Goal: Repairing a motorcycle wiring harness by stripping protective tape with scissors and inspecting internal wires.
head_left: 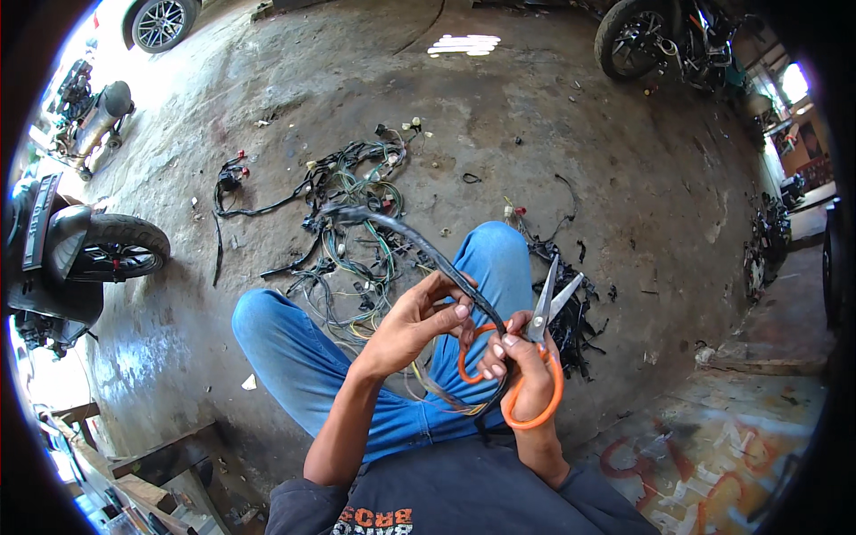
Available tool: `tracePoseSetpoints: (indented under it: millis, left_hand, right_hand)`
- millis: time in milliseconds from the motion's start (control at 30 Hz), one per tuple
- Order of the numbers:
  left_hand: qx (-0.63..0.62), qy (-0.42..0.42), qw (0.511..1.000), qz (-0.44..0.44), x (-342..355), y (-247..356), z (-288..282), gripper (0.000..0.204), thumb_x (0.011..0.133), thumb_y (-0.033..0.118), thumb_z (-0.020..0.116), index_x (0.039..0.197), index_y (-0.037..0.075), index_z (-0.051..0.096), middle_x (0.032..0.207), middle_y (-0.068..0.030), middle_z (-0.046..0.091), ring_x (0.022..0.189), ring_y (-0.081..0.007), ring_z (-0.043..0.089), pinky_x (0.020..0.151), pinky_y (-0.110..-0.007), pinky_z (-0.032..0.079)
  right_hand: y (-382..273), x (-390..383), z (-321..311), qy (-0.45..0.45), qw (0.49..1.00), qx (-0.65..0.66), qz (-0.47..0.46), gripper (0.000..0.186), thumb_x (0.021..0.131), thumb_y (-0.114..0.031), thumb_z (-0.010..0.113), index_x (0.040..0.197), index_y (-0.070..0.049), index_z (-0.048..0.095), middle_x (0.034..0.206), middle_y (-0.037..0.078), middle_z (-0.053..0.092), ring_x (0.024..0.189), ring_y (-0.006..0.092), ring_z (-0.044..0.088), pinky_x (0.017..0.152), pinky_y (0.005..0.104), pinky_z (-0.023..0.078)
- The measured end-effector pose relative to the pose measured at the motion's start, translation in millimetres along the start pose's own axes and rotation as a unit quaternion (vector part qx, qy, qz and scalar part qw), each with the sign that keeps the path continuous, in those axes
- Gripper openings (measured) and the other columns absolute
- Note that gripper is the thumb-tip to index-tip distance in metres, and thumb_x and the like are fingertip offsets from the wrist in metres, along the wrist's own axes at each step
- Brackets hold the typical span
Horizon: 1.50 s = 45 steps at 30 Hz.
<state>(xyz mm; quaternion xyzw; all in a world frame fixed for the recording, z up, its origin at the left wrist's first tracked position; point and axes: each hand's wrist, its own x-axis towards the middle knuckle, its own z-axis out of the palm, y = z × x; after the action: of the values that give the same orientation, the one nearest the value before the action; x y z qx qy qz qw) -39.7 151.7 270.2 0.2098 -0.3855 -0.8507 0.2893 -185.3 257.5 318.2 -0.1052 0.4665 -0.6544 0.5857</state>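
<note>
My left hand [412, 323] pinches a black-sheathed wire bundle [419, 245] that rises from a tangled wiring harness [352, 192] on the concrete floor and runs across my lap. My right hand [524, 374] grips orange-handled scissors [546, 312], blades slightly apart and pointing up and away, and also touches the black sheath. Thin coloured wires trail out below my hands over my blue jeans [303, 357].
Black sheath scraps [571, 325] lie on the floor by my right knee. A motorcycle's rear wheel [120, 250] stands at the left, another motorcycle [655, 36] at the far right, a car wheel [160, 22] top left. Wooden boards [152, 464] lie lower left.
</note>
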Motion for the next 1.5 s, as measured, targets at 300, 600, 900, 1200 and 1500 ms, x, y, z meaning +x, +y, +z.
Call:
tracePoseSetpoints:
  millis: [300,600,900,1200,1500]
  left_hand:
    - [0.007,0.089,0.996,0.008,-6,1,14,0.035,0.096,0.006,0.064,0.123,-0.001,0.043,0.093,-0.0075,0.056,0.071,-0.0117,0.057,0.06,-0.026,0.047]
    - [-0.072,0.098,0.993,0.013,-11,-4,12,0.034,0.093,-0.004,0.056,0.123,0.002,0.041,0.084,-0.0026,0.052,0.064,-0.0076,0.047,0.053,-0.024,0.038]
    - [-0.072,0.123,0.99,0.007,-16,-8,18,0.036,0.093,-0.001,0.055,0.126,0.005,0.041,0.079,-0.0005,0.05,0.064,-0.0058,0.042,0.054,-0.021,0.034]
    - [-0.092,0.113,0.989,0.027,-20,-9,17,0.037,0.092,0.0,0.052,0.128,0.005,0.043,0.071,0.0012,0.043,0.06,-0.0062,0.037,0.05,-0.021,0.027]
    - [-0.023,0.144,0.989,0.038,-20,-9,29,0.042,0.092,0.0,0.056,0.131,0.005,0.04,0.085,-0.0007,0.051,0.07,-0.0068,0.045,0.061,-0.023,0.038]
  right_hand:
    - [-4,-1,2,-0.037,0.996,0.001,0.084,0.015,0.09,-0.012,0.053,0.104,-0.008,0.048,0.073,0.002,0.042,0.059,0.0095,0.037,0.056,0.0275,0.035]
    - [-11,0,6,-0.032,0.971,0.157,0.179,0.011,0.092,-0.01,0.052,0.103,-0.009,0.049,0.074,-0.001,0.042,0.06,0.0078,0.036,0.056,0.0257,0.033]
    - [-18,-4,8,-0.013,0.963,0.185,0.196,0.009,0.093,-0.009,0.052,0.101,-0.01,0.05,0.074,-0.001,0.041,0.06,0.0077,0.036,0.056,0.0249,0.032]
    - [-21,-4,11,-0.019,0.956,0.21,0.205,0.008,0.093,-0.008,0.052,0.1,-0.009,0.05,0.074,0.0,0.041,0.061,0.0077,0.036,0.056,0.0247,0.033]
    - [-21,-4,13,-0.016,0.953,0.208,0.219,0.008,0.093,-0.008,0.053,0.1,-0.009,0.051,0.072,-0.001,0.04,0.061,0.0084,0.036,0.056,0.025,0.034]
